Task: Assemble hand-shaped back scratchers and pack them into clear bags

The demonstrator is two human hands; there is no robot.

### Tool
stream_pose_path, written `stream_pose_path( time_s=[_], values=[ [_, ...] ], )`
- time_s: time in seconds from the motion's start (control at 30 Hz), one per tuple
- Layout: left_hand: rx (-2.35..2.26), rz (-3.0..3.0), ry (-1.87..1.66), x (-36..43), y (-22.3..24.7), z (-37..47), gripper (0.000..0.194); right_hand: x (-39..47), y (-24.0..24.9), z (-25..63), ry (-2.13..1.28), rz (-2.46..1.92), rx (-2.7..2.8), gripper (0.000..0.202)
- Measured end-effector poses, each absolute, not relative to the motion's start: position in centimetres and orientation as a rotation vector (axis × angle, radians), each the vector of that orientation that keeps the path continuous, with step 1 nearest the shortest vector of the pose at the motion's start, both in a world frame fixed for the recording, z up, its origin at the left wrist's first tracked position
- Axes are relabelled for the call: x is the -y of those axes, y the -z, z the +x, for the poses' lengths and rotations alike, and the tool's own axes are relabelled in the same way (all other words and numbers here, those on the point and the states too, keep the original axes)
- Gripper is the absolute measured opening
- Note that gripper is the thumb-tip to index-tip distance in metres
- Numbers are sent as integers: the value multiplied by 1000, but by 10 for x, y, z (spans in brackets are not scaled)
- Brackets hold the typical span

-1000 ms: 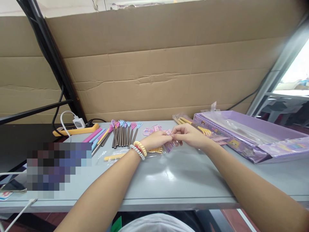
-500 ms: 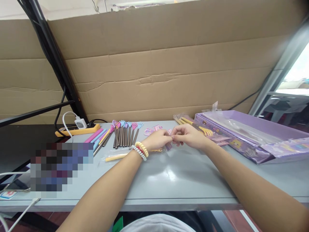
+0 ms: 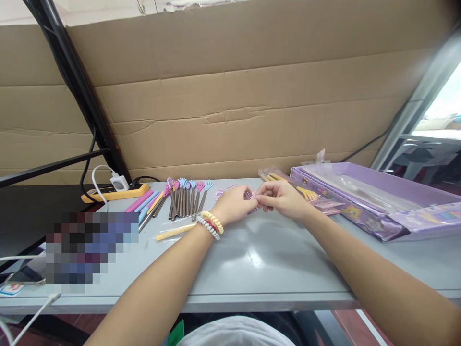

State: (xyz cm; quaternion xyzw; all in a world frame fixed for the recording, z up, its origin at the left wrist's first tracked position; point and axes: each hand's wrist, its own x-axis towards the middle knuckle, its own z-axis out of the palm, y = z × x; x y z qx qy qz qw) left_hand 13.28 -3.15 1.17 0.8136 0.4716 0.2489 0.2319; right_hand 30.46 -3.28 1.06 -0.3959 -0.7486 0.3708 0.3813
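My left hand (image 3: pixel 236 205), with beaded bracelets at the wrist, and my right hand (image 3: pixel 280 199) meet over the table, fingertips pinched together. Between them shows a small purple printed card (image 3: pixel 251 195), mostly covered by the fingers. Behind my left hand lie more purple-pink cards (image 3: pixel 218 193). Under my left wrist rests a yellow handle (image 3: pixel 173 233) in a clear plastic sleeve. Several metal rods (image 3: pixel 185 204) with pink, blue and purple hand-shaped heads, like back scratchers, lie in a row to the left.
Right of my hands are bagged yellow back scratchers (image 3: pixel 308 193) and a purple box (image 3: pixel 345 211) holding clear plastic bags. Coloured handles (image 3: pixel 141 201) and a yellow power strip (image 3: pixel 118 193) lie at left. A cardboard wall (image 3: pixel 230 115) closes off the back.
My hands stay together in nearly the same place. The fingers of my left hand have shifted slightly around the card, and less of the card stack behind shows.
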Motion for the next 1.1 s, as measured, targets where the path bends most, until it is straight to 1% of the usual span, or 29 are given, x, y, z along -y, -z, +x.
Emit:
stream_pose_path(
  time_s=[0.17, 0.3, 0.4, 0.53, 0.6, 0.7, 0.8, 0.9, 0.97, 1.03, 1.1],
  values=[
    [-1339, 2360, -774, 30, -10, 131, 24, 31, -11, 304, -936, -1013, 1874, 18],
    [-1366, 2384, -833, 30, -9, 131, 29, 30, -13, 303, -854, -1062, 1688, 21],
    [-1367, 2400, -818, 32, -9, 131, 40, 28, -14, 302, -746, -1128, 1571, 19],
    [-1402, 2515, -730, 34, -8, 131, 60, 25, -12, 304, -628, -1221, 1496, 17],
    [-1479, 2597, -628, 34, -7, 130, 63, 23, -11, 306, -558, -1278, 1483, 16],
    [-1615, 2653, -431, 35, -6, 129, 58, 21, -10, 310, -408, -1332, 1501, 15],
    [-1670, 2635, -320, 36, -7, 129, 48, 22, -10, 309, -366, -1212, 1687, 17],
    [-1687, 2615, -358, 37, -10, 129, 36, 26, -9, 304, -376, -1085, 1885, 18],
    [-1684, 2619, -398, 38, -11, 129, 31, 28, -9, 302, -341, -1064, 1908, 19],
    [-1668, 2631, -439, 39, -13, 131, 29, 28, -8, 301, -359, -1054, 1924, 21],
    [-1646, 2635, -478, 41, -14, 132, 29, 27, -7, 303, -444, -1091, 1962, 28]
  ],
)
